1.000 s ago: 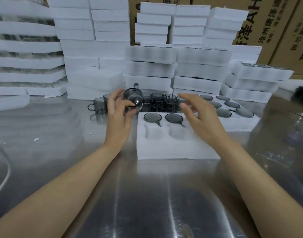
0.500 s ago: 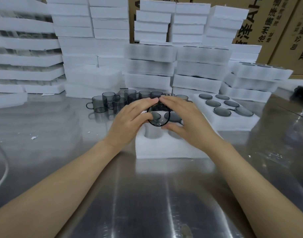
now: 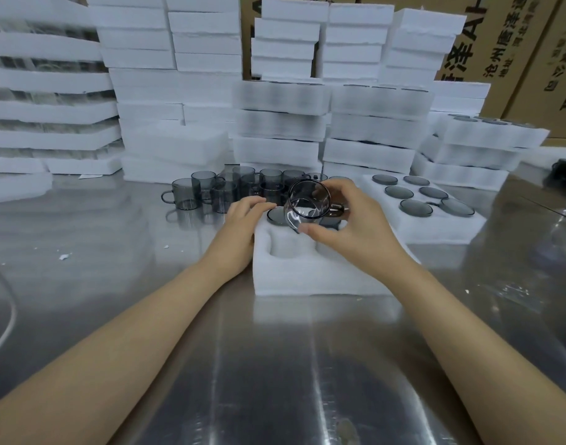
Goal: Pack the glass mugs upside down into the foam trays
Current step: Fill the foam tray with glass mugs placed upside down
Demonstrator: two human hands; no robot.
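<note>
My right hand [image 3: 355,226] holds a smoky glass mug [image 3: 307,203] tilted on its side, mouth facing me, above the white foam tray [image 3: 307,277] in front of me. That tray has an upside-down mug [image 3: 276,216] in a far pocket and an empty pocket [image 3: 286,250] nearer me. My left hand [image 3: 243,226] rests on the tray's left edge, fingers loosely spread, holding nothing. Several upright grey mugs [image 3: 223,191] stand in a cluster behind the tray.
A second foam tray [image 3: 435,226] filled with upside-down mugs lies to the right. Tall stacks of foam trays [image 3: 275,130] line the back of the steel table [image 3: 275,364], with cardboard boxes [image 3: 515,59] behind. A white cable [image 3: 5,322] curves at the left edge.
The mug passed from my left hand to my right hand over the tray. My left hand let go and dropped to the tray's left edge.
</note>
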